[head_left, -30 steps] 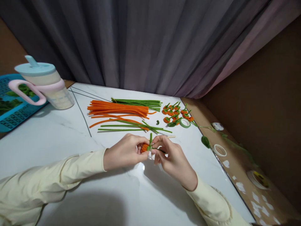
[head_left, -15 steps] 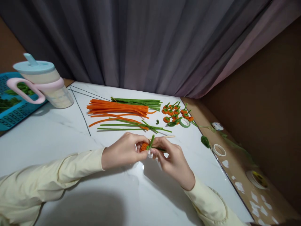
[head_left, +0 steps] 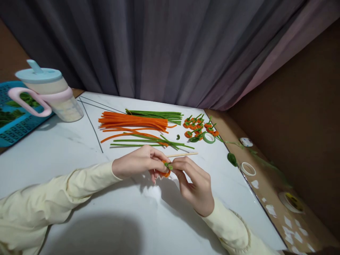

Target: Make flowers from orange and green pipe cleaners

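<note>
While the left grip (head_left: 140, 161) holds a small orange-and-green piece (head_left: 166, 173) above the bench (head_left: 66, 148), the right grip (head_left: 195, 180) pinches its green top | apparently done: clustered similar pieces (head_left: 193, 126) | remaining: this one, seemingly unfinished; loose orange strips (head_left: 132, 120), green strips (head_left: 159, 115)

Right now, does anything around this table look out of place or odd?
White scraps lie scattered on the brown surface, right of the white tabletop; they look untidy compared with the orange bundle. No spill shows.

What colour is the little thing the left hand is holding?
The little thing is orange with some green; the head view shows it best.
</note>
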`<state>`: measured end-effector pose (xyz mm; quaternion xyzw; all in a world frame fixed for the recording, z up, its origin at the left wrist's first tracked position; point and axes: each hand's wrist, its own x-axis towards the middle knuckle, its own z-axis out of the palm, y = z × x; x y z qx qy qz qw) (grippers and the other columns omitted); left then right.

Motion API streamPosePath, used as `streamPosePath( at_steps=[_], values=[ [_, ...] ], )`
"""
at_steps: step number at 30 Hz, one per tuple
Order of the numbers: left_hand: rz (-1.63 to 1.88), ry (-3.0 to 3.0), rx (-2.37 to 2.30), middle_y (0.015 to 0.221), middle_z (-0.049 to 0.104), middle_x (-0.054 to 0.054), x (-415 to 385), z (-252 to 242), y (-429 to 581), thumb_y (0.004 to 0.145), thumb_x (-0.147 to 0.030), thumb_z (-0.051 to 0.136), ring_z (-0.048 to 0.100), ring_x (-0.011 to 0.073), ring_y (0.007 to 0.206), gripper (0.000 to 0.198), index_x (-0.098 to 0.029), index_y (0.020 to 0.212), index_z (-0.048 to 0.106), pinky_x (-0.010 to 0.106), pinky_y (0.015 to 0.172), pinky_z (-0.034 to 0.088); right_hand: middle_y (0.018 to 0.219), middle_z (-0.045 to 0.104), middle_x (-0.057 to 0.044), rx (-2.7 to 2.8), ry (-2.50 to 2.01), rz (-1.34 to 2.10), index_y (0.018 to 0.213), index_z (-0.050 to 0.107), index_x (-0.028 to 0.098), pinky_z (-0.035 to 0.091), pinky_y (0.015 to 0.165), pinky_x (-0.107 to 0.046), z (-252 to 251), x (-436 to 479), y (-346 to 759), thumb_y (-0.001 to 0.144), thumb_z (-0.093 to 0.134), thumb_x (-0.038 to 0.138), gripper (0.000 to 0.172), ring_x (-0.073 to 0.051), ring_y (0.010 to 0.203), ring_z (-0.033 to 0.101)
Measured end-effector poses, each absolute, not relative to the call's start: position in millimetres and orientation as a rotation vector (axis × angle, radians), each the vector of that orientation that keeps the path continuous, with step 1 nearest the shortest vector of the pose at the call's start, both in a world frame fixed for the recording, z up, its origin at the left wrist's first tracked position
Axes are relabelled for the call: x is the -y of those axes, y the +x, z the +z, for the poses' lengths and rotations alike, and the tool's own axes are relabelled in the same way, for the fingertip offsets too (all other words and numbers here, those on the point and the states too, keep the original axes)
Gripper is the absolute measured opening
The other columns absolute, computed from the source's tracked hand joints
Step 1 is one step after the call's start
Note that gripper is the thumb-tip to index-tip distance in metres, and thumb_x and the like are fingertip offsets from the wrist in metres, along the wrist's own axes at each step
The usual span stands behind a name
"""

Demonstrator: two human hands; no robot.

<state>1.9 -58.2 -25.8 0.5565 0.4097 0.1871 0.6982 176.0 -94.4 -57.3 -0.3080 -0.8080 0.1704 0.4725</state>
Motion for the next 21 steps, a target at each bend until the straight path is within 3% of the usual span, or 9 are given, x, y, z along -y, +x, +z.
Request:
streamPosePath(
  at_steps=[6, 11, 15, 18, 21],
  values=[
    [0.364, 1.022, -0.835, 0.059, 0.059, -0.001, 52, -37, -2, 0.059, -0.018, 0.062, 0.048, 0.0062, 0.046, 0.020, -0.010, 0.077, 0.069, 0.017, 0.046, 0.049, 0.080, 0.060, -0.010, 2.090, -0.580, 0.239, 0.090, 0.061, 0.015, 0.044, 0.057, -0.028, -59, 87, 182, 0.083, 0.040, -0.002, 0.029, -0.016, 0.069, 0.053],
    [0.402, 1.179, -0.867, 0.061, 0.060, 0.000, 56, -31, -1, 0.063, -0.018, 0.058, 0.051, 0.0073, 0.047, 0.017, -0.011, 0.077, 0.066, 0.018, 0.047, 0.048, 0.084, 0.061, -0.009, 2.158, -0.598, 0.336, 0.091, 0.062, 0.017, 0.046, 0.065, -0.031, -51, 80, 188, 0.085, 0.041, 0.001, 0.026, -0.018, 0.077, 0.055],
    [0.651, 1.648, -1.021, 0.064, 0.061, 0.000, 68, -29, 1, 0.070, -0.017, 0.058, 0.054, 0.0084, 0.052, 0.019, -0.012, 0.086, 0.067, 0.018, 0.049, 0.046, 0.098, 0.057, -0.009, 1.908, -0.881, 0.775, 0.100, 0.055, 0.019, 0.051, 0.071, -0.030, -37, 78, 196, 0.086, 0.055, 0.020, 0.014, -0.018, 0.091, 0.056],
    [0.971, 2.064, -0.992, 0.075, 0.066, 0.003, 77, -35, 2, 0.075, -0.013, 0.054, 0.056, 0.0093, 0.061, 0.022, -0.014, 0.094, 0.066, 0.018, 0.056, 0.047, 0.081, 0.057, -0.005, 1.671, -1.020, 1.278, 0.088, 0.053, 0.016, 0.051, 0.056, -0.024, -29, 80, 201, 0.086, 0.057, 0.035, 0.019, -0.014, 0.070, 0.057],
    [1.063, 2.274, -0.883, 0.077, 0.065, 0.003, 83, -42, 2, 0.079, -0.010, 0.052, 0.056, 0.0091, 0.061, 0.026, -0.013, 0.103, 0.062, 0.018, 0.058, 0.046, 0.063, 0.055, 0.000, 1.610, -1.024, 1.657, 0.078, 0.051, 0.014, 0.047, 0.046, -0.021, -28, 84, 198, 0.083, 0.059, 0.042, 0.029, -0.009, 0.051, 0.053]
  ],
)
